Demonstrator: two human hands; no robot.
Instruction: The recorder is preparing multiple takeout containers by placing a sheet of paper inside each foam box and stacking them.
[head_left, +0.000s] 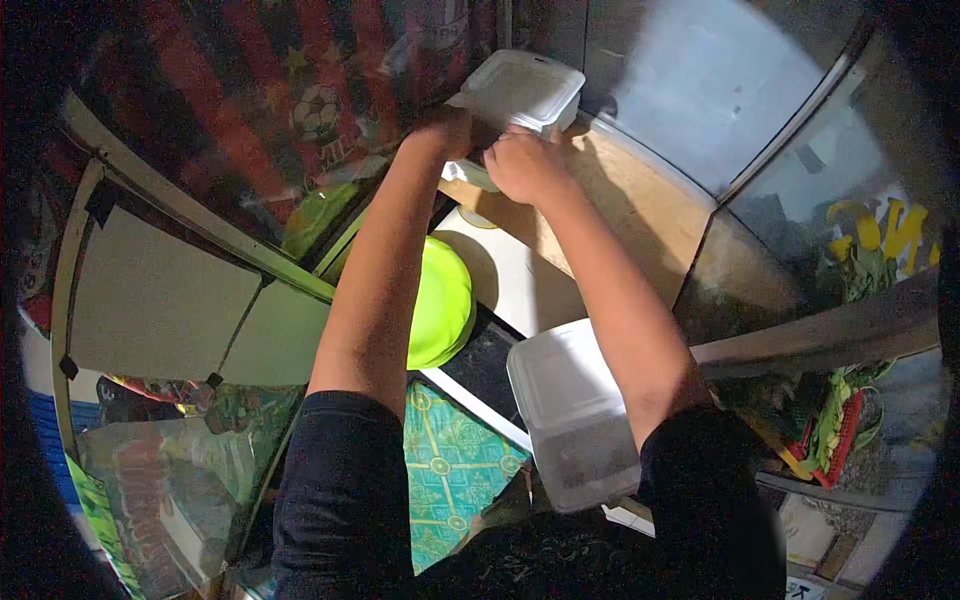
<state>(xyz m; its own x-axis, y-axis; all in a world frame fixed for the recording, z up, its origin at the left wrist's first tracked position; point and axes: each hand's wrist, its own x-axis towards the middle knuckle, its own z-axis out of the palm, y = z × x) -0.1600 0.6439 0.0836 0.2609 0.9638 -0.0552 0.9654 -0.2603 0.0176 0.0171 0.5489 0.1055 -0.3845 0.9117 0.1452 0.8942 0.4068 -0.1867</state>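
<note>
A white lidded plastic container (525, 84) stands at the far end of the wooden board. Both arms reach to its near side. My right hand (529, 165) is curled at the front edge of the lid, fingers bent against the rim. In shadow, my left hand (442, 135) is at the container's left corner; its fingers are mostly hidden, so its grip is unclear. Below the hands, a pale translucent wall (471, 174) shows. Closer to my body lies a second white plastic container or lid (562, 382), partly covered by my right forearm.
A lime-green round plate or stack of plates (442, 307) is partly behind my left forearm. The light wooden board (630, 202) runs beside glass panels (712, 90). A red basket with leafy greens (840, 435) is at the right. Green patterned cloth (442, 465) lies below.
</note>
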